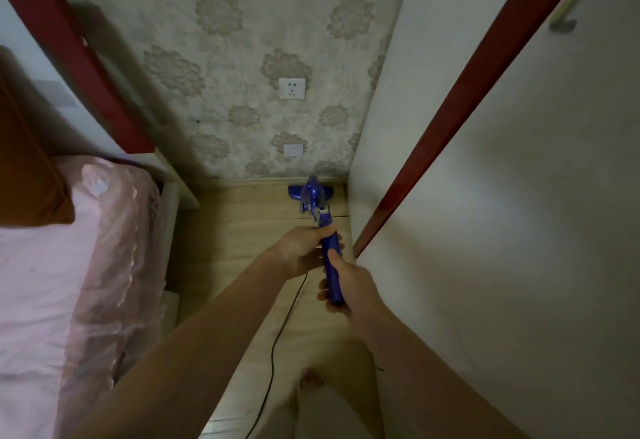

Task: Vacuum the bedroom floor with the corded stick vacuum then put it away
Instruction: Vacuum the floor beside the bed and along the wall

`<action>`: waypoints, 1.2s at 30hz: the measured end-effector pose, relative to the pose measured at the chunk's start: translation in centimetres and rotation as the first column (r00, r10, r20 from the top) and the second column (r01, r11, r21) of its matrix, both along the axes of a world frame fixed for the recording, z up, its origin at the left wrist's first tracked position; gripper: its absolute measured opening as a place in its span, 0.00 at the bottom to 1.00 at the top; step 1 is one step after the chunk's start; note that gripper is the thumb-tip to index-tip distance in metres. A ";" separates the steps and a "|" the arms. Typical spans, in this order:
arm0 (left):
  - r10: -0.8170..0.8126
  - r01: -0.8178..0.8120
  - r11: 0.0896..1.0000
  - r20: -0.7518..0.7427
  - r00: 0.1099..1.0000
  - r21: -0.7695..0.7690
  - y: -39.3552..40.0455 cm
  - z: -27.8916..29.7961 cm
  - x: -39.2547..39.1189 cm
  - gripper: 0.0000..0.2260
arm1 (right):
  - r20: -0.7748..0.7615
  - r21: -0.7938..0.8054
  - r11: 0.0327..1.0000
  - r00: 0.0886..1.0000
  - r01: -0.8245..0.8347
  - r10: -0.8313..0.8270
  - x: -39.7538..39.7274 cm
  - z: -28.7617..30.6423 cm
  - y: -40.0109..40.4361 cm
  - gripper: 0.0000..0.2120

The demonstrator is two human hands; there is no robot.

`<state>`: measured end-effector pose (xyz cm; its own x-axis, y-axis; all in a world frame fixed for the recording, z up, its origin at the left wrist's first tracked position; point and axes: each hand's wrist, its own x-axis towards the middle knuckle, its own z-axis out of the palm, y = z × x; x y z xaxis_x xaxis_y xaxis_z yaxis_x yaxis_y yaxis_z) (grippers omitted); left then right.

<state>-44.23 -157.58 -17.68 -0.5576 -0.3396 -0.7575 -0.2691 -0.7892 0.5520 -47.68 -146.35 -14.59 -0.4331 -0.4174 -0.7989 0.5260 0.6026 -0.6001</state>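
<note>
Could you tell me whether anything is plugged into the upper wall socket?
No, the upper wall socket shows bare holes with no plug in it, and the black cord trails back along the floor instead.

A narrow strip of floor (242, 231) runs between the bed (69, 265) on the left and the wardrobe (485, 231) on the right, ending at the wall (259, 40). The vacuum (313, 199) head sits at the wall's foot, filling the right corner. A cord (277, 334) trails along the strip. Bare floor lies left of the vacuum toward the bed frame.
</note>
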 end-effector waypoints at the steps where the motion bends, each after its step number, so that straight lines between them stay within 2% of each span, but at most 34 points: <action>1: 0.020 -0.020 1.000 -0.003 1.000 0.007 -0.1 -0.1 -0.4 0.09 | -0.010 0.016 1.000 1.000 0.019 -0.019 -0.2 0.1 -0.3 0.16; 4: 0.114 -0.114 0.993 -0.023 0.993 -0.010 0.2 -0.4 -1.7 0.12 | -0.089 0.040 0.998 0.995 0.039 -0.035 -0.2 0.1 -0.7 0.17; 9: 0.136 -0.127 0.964 0.026 0.990 -0.234 1.9 -0.9 -1.8 0.17 | -0.234 0.030 0.999 0.972 -0.033 0.039 0.1 -0.4 0.1 0.19; 13: 0.127 -0.096 0.938 0.073 0.989 -0.332 3.4 -0.7 0.8 0.18 | -0.232 0.027 0.998 0.971 -0.048 0.053 2.5 -0.4 1.5 0.20; 16: 0.096 -0.065 0.936 0.074 0.993 -0.347 4.4 0.1 3.8 0.18 | -0.217 0.017 0.999 0.976 -0.029 0.032 5.5 0.5 2.5 0.20; 20: 0.095 -0.063 0.943 0.083 0.992 -0.326 6.6 1.9 9.1 0.17 | -0.205 0.033 0.998 0.977 -0.061 0.066 10.5 2.5 4.7 0.20; 24: 0.107 -0.084 0.960 0.072 0.992 -0.266 9.2 3.1 14.5 0.13 | -0.132 0.001 1.000 0.991 -0.014 0.014 15.3 4.0 7.4 0.17; 27: 0.091 -0.084 0.984 0.037 0.995 -0.157 10.5 3.9 17.4 0.11 | -0.121 0.005 1.000 0.992 -0.031 0.031 17.3 5.1 9.6 0.15; 29: 0.056 -0.056 0.998 0.008 0.998 -0.044 11.3 4.8 19.0 0.09 | -0.139 0.028 0.995 0.985 -0.098 0.101 18.1 5.7 11.2 0.16; 32: -0.047 0.047 0.998 0.001 0.999 0.038 12.4 5.5 20.7 0.10 | -0.158 0.044 0.982 0.969 -0.184 0.189 19.0 6.1 13.2 0.19; 36: -0.066 0.067 0.997 -0.025 0.997 0.034 13.2 5.4 21.3 0.14 | -0.166 0.031 0.984 0.970 -0.176 0.179 19.5 6.1 14.1 0.19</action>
<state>-22.95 -144.42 -12.28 -0.5960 -0.2745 -0.7546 -0.3092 -0.7889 0.5311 -28.20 -132.29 -8.53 -0.4815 -0.4879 -0.7281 0.3024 0.6872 -0.6605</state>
